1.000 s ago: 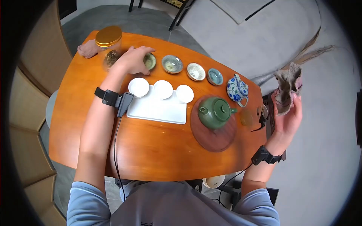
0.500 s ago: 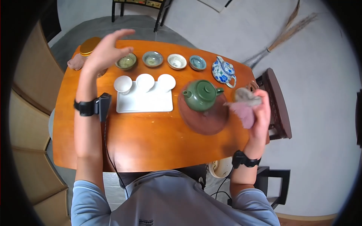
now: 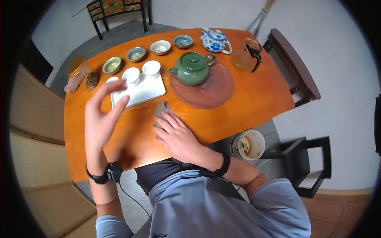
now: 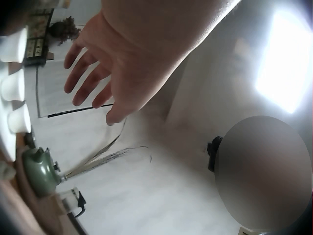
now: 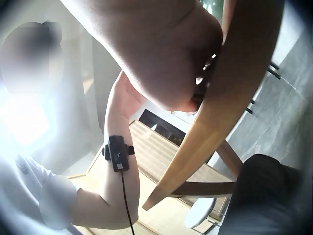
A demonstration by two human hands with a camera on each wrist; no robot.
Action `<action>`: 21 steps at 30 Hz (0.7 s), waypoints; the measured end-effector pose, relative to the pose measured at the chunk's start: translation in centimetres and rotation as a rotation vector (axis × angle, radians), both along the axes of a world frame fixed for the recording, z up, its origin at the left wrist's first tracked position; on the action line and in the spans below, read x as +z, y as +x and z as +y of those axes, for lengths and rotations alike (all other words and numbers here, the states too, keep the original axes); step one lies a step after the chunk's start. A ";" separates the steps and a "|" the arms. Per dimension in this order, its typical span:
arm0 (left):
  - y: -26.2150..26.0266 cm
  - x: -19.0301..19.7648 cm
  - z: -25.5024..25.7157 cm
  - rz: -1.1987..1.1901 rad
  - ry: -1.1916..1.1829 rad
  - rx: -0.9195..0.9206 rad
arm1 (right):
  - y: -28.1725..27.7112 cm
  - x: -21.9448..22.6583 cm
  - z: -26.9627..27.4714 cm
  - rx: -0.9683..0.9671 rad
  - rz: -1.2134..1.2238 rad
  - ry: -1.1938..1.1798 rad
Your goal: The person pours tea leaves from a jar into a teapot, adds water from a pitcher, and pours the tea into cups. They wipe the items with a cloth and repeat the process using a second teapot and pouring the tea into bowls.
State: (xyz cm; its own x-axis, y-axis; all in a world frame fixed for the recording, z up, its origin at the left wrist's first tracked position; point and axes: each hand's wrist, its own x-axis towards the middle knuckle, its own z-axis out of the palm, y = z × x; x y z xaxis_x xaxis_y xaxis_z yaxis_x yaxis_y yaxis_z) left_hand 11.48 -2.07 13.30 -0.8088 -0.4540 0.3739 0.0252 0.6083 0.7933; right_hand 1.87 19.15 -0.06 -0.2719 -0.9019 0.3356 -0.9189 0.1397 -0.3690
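Observation:
My right hand (image 3: 177, 137) presses a crumpled grey-pink cloth (image 3: 162, 111) onto the wooden table (image 3: 137, 146) near its front edge, fingers spread over it. The left hand (image 3: 102, 119) hovers above the table's left part, thumb and fingers apart and holding nothing; the left wrist view shows the same hand (image 4: 110, 68) with its fingers relaxed. Beyond it lies a white tray (image 3: 149, 91) with white cups (image 3: 151, 69), one partly hidden by the left fingers. In the right wrist view the right hand (image 5: 166, 58) is at the table edge (image 5: 220, 112), its fingers mostly hidden.
A green teapot (image 3: 192, 70) stands on a round reddish board (image 3: 212, 93). Behind are several small bowls (image 3: 136, 53), a blue-white teapot (image 3: 214, 41) and a glass pitcher (image 3: 243, 59). A gold-lidded jar (image 3: 77, 66) stands far left; a bucket (image 3: 252, 144) is below the right edge.
The right hand has brought the cloth from the right side down onto the front of the table. The left hand has left the bowls and come back toward the body. The head view has shifted.

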 end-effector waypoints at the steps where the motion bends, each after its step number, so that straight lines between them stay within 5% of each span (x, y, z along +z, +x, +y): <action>1: 0.7 -1.2 0.4 -0.039 -0.005 -0.012 | 0.1 -0.1 1.4 0.029 -0.021 -0.031; 8: 2.7 -8.6 3.8 -0.218 0.241 -0.018 | -6.1 1.6 15.5 -0.141 -0.007 0.054; 14: 0.7 -11.8 8.7 -0.136 0.294 -0.178 | -25.8 -3.0 30.0 -0.744 0.012 -0.107; 17: -0.7 -11.8 10.5 -0.136 0.255 -0.208 | -27.2 -1.9 29.8 -0.841 0.003 -0.108; 21: -1.6 -12.6 11.4 -0.097 0.181 -0.252 | -19.5 -1.6 23.7 -0.514 0.016 -0.187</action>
State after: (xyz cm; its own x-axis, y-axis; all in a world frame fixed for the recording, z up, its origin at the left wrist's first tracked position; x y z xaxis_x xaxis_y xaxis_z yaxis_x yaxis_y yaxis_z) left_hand 9.92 9.29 0.70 -0.9321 -0.2874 0.2204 0.0754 0.4412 0.8943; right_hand -17.64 42.90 -1.68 -0.6554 -0.5789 0.4852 -0.7553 0.5056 -0.4170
